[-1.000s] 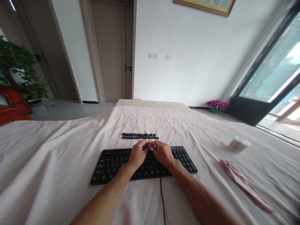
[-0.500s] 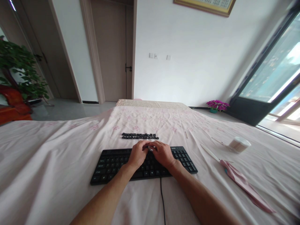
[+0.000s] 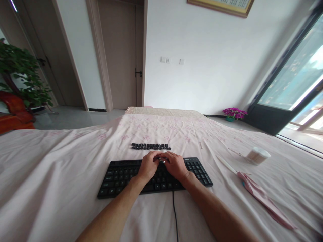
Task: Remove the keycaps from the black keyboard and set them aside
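A black keyboard (image 3: pixel 118 179) lies in front of me, its cable (image 3: pixel 175 211) running toward me. Both hands meet over its far edge, fingertips close together. My left hand (image 3: pixel 149 164) is closed, its fingers curled down, and what they hold is hidden. My right hand (image 3: pixel 175 163) is closed as well, with a small shiny metal wire piece (image 3: pixel 163 160) showing at its fingers. Just beyond the hands, several loose black keycaps (image 3: pixel 143 146) sit in two rows on the cloth.
A pale floral cloth (image 3: pixel 75 161) covers the surface. To the right are a clear tub of cotton swabs (image 3: pixel 257 156), a single swab (image 3: pixel 200 145), a white stick-like tool (image 3: pixel 226 164) and a folded pink cloth (image 3: pixel 264 198). Doors, a wall and plants stand beyond.
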The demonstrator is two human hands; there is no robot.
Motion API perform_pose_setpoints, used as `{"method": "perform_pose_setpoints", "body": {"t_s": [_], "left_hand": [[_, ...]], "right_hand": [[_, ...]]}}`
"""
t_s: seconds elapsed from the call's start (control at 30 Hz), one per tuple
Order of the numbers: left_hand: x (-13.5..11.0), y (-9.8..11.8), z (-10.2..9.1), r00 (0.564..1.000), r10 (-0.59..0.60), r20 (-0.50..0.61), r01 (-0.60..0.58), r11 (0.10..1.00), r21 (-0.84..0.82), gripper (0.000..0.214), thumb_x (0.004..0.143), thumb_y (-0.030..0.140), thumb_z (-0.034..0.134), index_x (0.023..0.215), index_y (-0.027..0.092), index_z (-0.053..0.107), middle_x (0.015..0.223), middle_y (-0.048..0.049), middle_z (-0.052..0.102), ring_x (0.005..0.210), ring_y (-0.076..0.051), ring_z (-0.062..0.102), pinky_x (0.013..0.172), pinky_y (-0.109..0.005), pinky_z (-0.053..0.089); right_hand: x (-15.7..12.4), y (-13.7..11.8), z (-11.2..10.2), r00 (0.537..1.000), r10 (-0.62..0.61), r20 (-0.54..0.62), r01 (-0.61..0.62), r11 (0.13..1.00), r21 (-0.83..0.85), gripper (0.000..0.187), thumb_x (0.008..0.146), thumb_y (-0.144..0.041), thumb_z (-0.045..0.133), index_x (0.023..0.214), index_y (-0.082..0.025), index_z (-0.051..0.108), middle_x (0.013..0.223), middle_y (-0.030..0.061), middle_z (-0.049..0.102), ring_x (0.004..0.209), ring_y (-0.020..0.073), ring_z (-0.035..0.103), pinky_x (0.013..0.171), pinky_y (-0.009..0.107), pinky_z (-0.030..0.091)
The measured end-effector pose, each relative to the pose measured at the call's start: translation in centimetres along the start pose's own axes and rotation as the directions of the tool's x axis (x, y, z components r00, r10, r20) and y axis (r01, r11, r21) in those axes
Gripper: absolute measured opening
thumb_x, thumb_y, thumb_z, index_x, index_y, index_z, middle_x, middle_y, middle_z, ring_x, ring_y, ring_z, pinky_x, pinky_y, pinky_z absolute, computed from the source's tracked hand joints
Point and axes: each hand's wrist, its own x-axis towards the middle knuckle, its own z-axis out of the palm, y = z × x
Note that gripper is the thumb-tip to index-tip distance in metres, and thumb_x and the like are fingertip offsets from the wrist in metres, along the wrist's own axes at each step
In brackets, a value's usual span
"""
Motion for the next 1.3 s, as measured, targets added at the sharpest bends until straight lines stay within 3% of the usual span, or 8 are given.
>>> {"method": "perform_pose_setpoints", "body": {"t_s": [1.3], "left_hand": [[0.15, -0.09, 0.01, 1.000, -0.012, 0.023, 0.012, 1.000, -0.014, 0.044, 0.071, -0.003, 0.050, 0.104, 0.021, 0.067, 0.104, -0.0037, 0.067, 0.093, -0.015, 0.063, 0.087, -0.027, 0.049]], "right_hand": [[-0.04, 0.19, 0.41, 1.000, 0.014, 0.019, -0.015, 0.999, 0.031, 0.018, 0.084, -0.016, 0.055, 0.097, -0.024, 0.064, 0.096, 0.0009, 0.069, 0.090, 0.0167, 0.063, 0.084, 0.025, 0.044]]}}
